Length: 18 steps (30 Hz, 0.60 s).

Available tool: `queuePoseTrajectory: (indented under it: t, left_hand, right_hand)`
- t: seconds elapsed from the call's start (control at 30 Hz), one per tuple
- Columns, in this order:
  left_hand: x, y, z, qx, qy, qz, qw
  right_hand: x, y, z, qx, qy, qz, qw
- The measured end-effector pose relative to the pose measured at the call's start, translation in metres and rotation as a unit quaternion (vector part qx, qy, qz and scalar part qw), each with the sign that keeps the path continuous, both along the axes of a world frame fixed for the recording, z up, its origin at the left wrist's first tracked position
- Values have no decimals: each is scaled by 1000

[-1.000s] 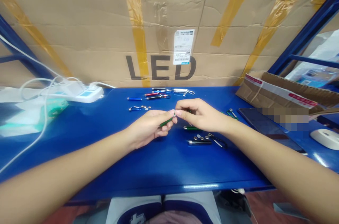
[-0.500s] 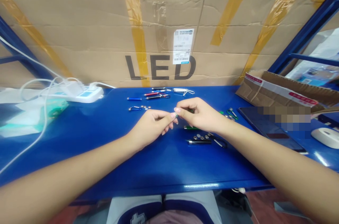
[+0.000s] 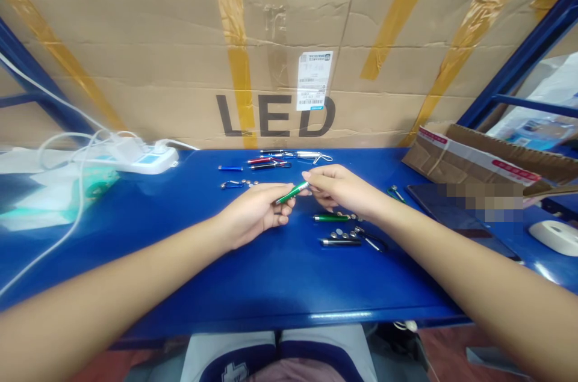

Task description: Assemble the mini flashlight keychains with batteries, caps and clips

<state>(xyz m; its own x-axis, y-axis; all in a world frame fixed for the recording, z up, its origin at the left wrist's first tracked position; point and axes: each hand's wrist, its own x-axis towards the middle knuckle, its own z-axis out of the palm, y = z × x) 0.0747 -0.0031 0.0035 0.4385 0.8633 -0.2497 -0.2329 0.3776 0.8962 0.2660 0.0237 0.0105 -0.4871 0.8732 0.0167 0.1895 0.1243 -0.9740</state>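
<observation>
A small green flashlight (image 3: 292,193), a slim metal tube with a silvery band, slants up to the right between my hands. My left hand (image 3: 257,210) is closed on its lower part, thumb against fingers. At the upper end, my right hand (image 3: 336,186) pinches the tip, and its fingers hide that end. Below the right hand lies another green tube (image 3: 331,218) with small button cells behind it. Nearer me is a black tube (image 3: 341,242), with several button cells (image 3: 339,233) and a black carabiner clip (image 3: 372,240) beside it.
Farther back lie a blue tube (image 3: 230,168), a blue carabiner (image 3: 233,184) and several coloured penlights (image 3: 271,165). A power strip (image 3: 153,159) with cables sits left. To the right are a green carabiner (image 3: 395,192), a dark tablet (image 3: 456,219), a carton (image 3: 469,153) and a mouse (image 3: 557,236).
The green tube now shows lengthwise between my hands; before, only a small green bit showed at the fingertips. My left hand has turned and its fingers have opened slightly around the tube.
</observation>
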Motion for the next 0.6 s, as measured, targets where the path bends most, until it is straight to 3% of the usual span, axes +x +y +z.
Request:
queuePoseTrajectory:
  t: [0.17, 0.3, 0.37, 0.43, 0.53, 0.6]
  left_hand:
    - [-3, 3, 4, -123, -36, -21, 992]
    - [-3, 4, 3, -127, -35, -22, 991]
    - [-4, 7, 1, -77, 9, -14, 997]
    - [-6, 11, -2, 24, 92, 2, 995]
    - [-13, 22, -5, 194, 230, 24, 953]
    - [-19, 30, -3, 237, 273, 32, 932]
  right_hand:
    - [-2, -1, 0, -4, -23, -1, 1000]
    - [-3, 0, -2, 12, -47, -9, 999]
    - [-2, 1, -3, 36, -74, -25, 996]
    - [0, 4, -4, 78, -109, -44, 990]
    - [3, 8, -3, 109, -144, -54, 982]
    - [5, 11, -3, 93, -153, -50, 983]
